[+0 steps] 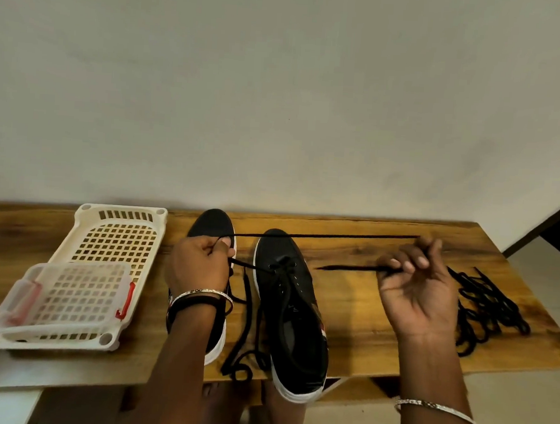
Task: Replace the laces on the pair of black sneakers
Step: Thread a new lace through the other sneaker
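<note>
My left hand and right hand each pinch the lace threaded through the sneaker between them; tugging harder toward one hand could, I judge, strip it from the eyelets.

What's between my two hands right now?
In the head view, the partly laced black sneaker lies between your left hand and right hand, a taut black lace crossing its toe.

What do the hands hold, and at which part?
One thin black shoelace, stretched taut between them: the left hand pinches it beside the black sneaker, the right hand grips it further along.
</note>
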Available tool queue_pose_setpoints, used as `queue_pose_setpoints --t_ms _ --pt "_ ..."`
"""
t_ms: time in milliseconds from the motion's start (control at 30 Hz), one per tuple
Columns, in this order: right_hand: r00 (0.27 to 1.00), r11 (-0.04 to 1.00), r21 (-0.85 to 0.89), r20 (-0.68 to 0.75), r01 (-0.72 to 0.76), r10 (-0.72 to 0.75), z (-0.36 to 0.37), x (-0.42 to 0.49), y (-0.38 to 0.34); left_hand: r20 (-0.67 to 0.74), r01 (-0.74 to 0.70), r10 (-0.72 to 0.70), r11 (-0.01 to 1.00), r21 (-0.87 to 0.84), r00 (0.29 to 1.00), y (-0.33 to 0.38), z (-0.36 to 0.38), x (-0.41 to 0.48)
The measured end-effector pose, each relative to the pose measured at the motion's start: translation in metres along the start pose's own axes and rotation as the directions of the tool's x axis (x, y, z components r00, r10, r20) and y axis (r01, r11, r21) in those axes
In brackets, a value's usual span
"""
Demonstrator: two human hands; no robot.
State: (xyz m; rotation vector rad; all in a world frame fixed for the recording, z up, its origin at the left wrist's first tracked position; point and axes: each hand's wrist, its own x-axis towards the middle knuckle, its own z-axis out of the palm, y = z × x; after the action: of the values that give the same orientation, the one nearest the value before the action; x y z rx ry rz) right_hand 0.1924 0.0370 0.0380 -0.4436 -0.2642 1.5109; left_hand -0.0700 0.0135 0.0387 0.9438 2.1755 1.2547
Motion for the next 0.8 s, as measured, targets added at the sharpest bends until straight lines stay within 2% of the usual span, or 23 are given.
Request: queue_pose_setpoints --t_ms 100,167,267,333,433,500,533,633,800 --pt "0.992 0.995 0.061 -0.098 0.083 -0.077 -0.010 0.001 -0.004 0.002 0.076 -0.076 0.994 -0.079 0.997 -0.003 0.001 0.000" --pt "0.992 0.996 0.046 -0.105 0.082 -0.077 -0.012 0.002 -0.002 0.010 0.093 -0.092 0.992 -0.089 0.996 -0.003 0.000 0.000" --pt "0.998 0.974 -0.222 -0.057 -0.037 0.025 -0.006 0.003 0.008 0.017 -0.024 0.024 0.999 0.047 1.000 -0.002 0.002 0.001" --pt "0.986 0.875 -0.461 -0.005 -0.148 0.165 0.005 0.000 0.022 0.040 -0.200 0.197 0.972 0.121 0.980 0.000 0.004 0.000" --pt "0.921 0.669 -0.701 0.045 -0.247 0.387 0.020 -0.007 0.048 0.209 -0.485 0.472 0.874 0.012 0.856 0.007 0.013 -0.008" --pt "0.868 0.559 -0.784 0.051 -0.272 0.494 0.028 -0.012 0.061 0.340 -0.562 0.574 0.815 -0.144 0.745 0.011 0.017 -0.016" --pt "0.849 0.529 -0.799 0.045 -0.285 0.526 0.030 -0.014 0.064 0.390 -0.550 0.591 0.805 -0.225 0.706 0.013 0.018 -0.019" --pt "0.830 0.515 -0.799 0.036 -0.310 0.556 0.032 -0.014 0.065 0.492 -0.438 0.577 0.816 -0.376 0.653 0.012 0.021 -0.022" --pt "0.844 0.572 -0.764 0.069 -0.299 0.533 0.023 -0.010 0.059 0.402 -0.526 0.604 0.797 -0.297 0.688 0.007 0.023 -0.018"
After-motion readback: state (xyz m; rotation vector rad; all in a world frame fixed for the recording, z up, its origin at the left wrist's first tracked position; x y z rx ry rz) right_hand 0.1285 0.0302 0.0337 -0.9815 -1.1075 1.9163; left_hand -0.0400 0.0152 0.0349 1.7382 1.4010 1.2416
